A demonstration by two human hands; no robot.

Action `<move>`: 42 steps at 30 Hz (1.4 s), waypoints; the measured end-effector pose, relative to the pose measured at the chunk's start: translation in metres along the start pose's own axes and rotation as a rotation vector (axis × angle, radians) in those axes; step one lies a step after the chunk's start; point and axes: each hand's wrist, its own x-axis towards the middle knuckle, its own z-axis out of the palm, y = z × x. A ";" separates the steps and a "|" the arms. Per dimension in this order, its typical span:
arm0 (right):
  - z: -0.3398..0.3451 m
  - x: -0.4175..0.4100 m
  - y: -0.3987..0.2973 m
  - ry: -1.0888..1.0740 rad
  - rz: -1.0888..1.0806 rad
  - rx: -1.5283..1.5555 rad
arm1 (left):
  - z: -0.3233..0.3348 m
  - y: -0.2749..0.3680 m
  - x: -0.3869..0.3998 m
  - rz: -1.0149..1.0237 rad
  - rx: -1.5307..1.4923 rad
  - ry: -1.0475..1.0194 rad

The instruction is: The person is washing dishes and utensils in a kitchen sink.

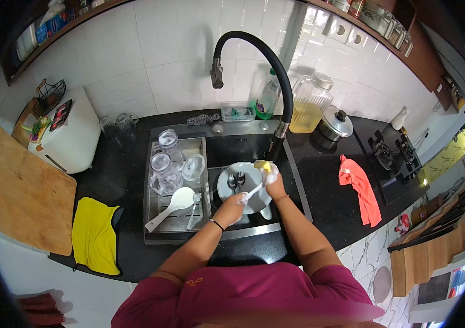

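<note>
Over the sink, my left hand grips the handle of a white, foam-covered utensil; its exact kind is unclear. My right hand holds a yellow sponge with suds around the utensil's other end. Beneath both hands a pale plate lies in the black sink basin, with two metal spoons on it. In the drainer tray at the left stand soapy glass mugs, beside a round clear glass item, a white rice paddle and a small utensil.
A black hose faucet arches over the basin. Behind it stand a green-based bottle, a glass pitcher and a lidded pot. A coral cloth lies right; a yellow cloth and wooden board lie left.
</note>
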 end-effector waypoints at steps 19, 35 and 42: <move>0.004 -0.005 -0.047 -0.098 -0.353 -0.480 | -0.006 0.010 -0.010 0.094 0.135 0.090; -0.009 0.002 0.024 0.084 0.039 -0.274 | -0.005 0.036 -0.010 -0.374 -0.664 -0.089; 0.008 0.002 -0.013 -0.126 -0.212 -0.787 | -0.016 0.037 -0.006 -0.319 -0.757 -0.070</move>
